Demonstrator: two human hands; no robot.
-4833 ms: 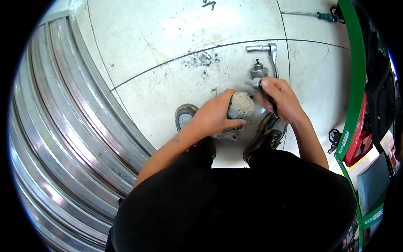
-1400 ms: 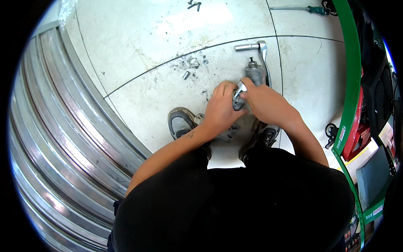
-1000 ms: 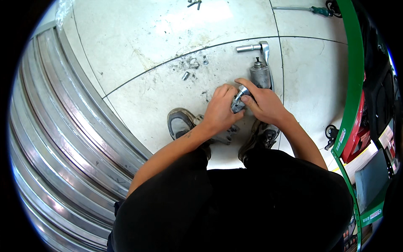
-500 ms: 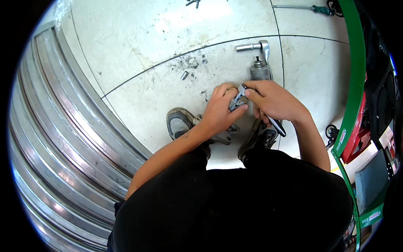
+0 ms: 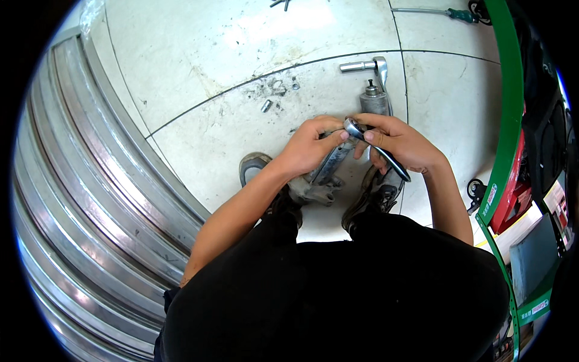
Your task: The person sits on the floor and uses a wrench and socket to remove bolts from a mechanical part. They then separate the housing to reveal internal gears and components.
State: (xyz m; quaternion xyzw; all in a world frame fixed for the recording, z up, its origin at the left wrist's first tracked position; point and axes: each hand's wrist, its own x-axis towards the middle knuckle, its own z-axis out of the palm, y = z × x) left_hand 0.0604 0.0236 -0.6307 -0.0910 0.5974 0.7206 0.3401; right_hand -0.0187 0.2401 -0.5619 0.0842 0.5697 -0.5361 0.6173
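My right hand [image 5: 401, 142] is closed round a ratchet wrench [image 5: 391, 160], its chrome round head up and its dark handle slanting down to the right. My left hand [image 5: 310, 146] is closed on the upper end of a grey metal part [image 5: 329, 164], thumb on top beside the ratchet head. Fingers and ratchet head hide that end. The part's wider, lobed casting [image 5: 310, 192] lies low between my shoes. Just beyond my right hand stands a grey metal cylinder [image 5: 373, 102] with a stud on top. Behind it lies another ratchet [image 5: 380, 65] with a long socket [image 5: 357, 67].
On the stained white tile floor lie a short socket [image 5: 266, 106], a small nut [image 5: 295, 86] and dark debris. A green-handled screwdriver [image 5: 461, 14] lies at the far right. Ribbed metal panels [image 5: 108, 181] line the left; a green frame [image 5: 509, 120] curves along the right.
My left hand has shifted slightly left and its thumb has drawn in beside the ratchet head. The ratchet head now faces up, and more of the grey metal part shows.
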